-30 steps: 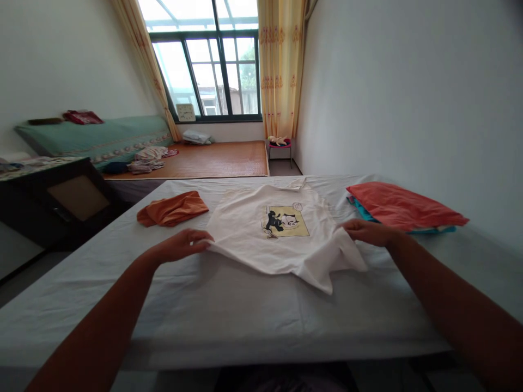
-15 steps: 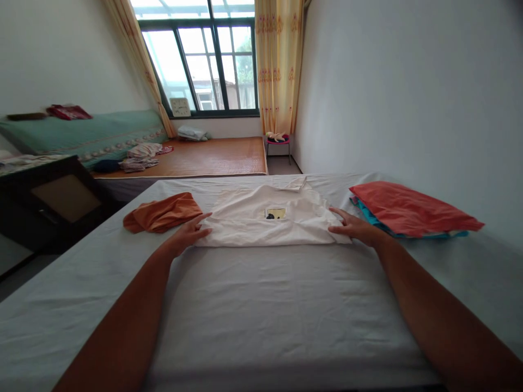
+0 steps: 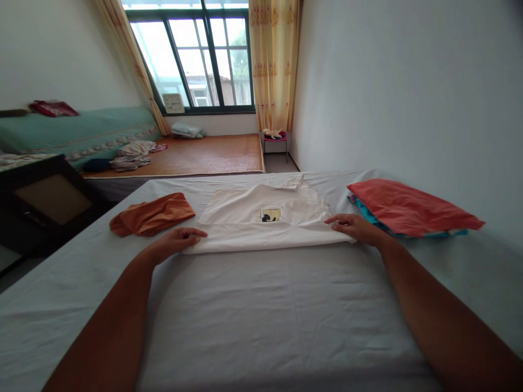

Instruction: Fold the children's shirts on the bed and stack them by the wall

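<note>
We can't really read anything off the yellow cartoon print (image 3: 272, 214) on this white T-shirt (image 3: 261, 238), the fold hides most of it. It's lying near the far edge of the sheet-covered bed (image 3: 286, 310). Our left hand (image 3: 180, 239) is nearly closed, pinching the fold's left end; our right hand (image 3: 354, 228) pinches the right end likewise. The clock (image 3: 174, 103) numerals are too small for us.

Your bare left forearm (image 3: 110, 310) and bare right forearm (image 3: 425, 299) reached forward from the lower corners, converging. Your bare left grip (image 3: 175, 244) was turned inward, its fingers bunched and pointing rightward. Your bare right grip (image 3: 356, 228) faced it, well apart, at nearly the same height, fingers pointing leftward. Whether either one was pinching could not be told.
</note>
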The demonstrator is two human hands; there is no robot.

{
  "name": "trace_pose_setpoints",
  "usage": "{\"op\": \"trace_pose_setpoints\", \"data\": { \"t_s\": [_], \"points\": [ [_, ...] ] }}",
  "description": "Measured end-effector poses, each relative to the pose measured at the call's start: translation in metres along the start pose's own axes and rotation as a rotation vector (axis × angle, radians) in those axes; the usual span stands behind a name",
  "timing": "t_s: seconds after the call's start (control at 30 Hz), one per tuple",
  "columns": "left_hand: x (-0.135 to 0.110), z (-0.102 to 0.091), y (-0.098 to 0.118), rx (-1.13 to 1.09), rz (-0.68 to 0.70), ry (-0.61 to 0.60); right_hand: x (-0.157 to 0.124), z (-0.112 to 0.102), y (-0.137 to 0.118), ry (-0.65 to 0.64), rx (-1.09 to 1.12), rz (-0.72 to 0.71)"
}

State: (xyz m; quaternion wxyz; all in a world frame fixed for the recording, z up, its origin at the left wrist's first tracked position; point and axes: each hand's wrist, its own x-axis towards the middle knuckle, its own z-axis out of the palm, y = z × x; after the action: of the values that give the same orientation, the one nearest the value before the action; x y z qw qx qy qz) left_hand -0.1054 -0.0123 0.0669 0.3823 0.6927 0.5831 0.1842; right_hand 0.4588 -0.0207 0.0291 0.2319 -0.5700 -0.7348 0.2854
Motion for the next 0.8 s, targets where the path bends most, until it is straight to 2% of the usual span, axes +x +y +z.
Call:
{"op": "trace_pose_setpoints", "data": {
  "t_s": [0.07, 0.13, 0.17, 0.23, 0.3, 0.33, 0.37, 0.47, 0.53, 0.57, 0.67, 0.8],
  "points": [
    [0.0, -0.004, -0.003, 0.026, 0.027, -0.014, 0.002, 0.0, 0.004, 0.039, -0.103, 0.006],
    [0.002, -0.007, -0.006, 0.12, 0.053, 0.006, 0.006, 0.001, 0.003, 0.155, -0.253, -0.019],
    [0.003, -0.008, -0.006, 0.203, 0.064, 0.05, 0.007, 0.003, 0.0, 0.239, -0.34, -0.059],
    [0.007, -0.001, -0.001, 0.406, 0.115, 0.232, 0.011, 0.013, -0.013, 0.405, -0.475, -0.177],
    [0.012, 0.02, 0.013, 0.563, 0.234, 0.463, 0.012, 0.032, -0.034, 0.453, -0.512, -0.304],
    [0.015, 0.035, 0.023, 0.595, 0.318, 0.545, 0.011, 0.045, -0.046, 0.412, -0.5, -0.355],
    [0.018, 0.054, 0.033, 0.598, 0.406, 0.552, 0.01, 0.059, -0.058, 0.341, -0.489, -0.405],
    [0.024, 0.112, 0.06, 0.611, 0.634, 0.278, 0.005, 0.097, -0.085, 0.061, -0.506, -0.491],
    [0.025, 0.139, 0.07, 0.64, 0.652, 0.091, 0.001, 0.109, -0.093, -0.054, -0.52, -0.459],
    [0.024, 0.147, 0.071, 0.652, 0.637, 0.025, 0.0, 0.111, -0.093, -0.088, -0.523, -0.433],
    [0.021, 0.149, 0.067, 0.676, 0.557, -0.057, -0.002, 0.104, -0.085, -0.133, -0.526, -0.367],
    [0.017, 0.132, 0.058, 0.69, 0.428, -0.046, 0.0, 0.088, -0.064, -0.099, -0.552, -0.285]
  ]
}}
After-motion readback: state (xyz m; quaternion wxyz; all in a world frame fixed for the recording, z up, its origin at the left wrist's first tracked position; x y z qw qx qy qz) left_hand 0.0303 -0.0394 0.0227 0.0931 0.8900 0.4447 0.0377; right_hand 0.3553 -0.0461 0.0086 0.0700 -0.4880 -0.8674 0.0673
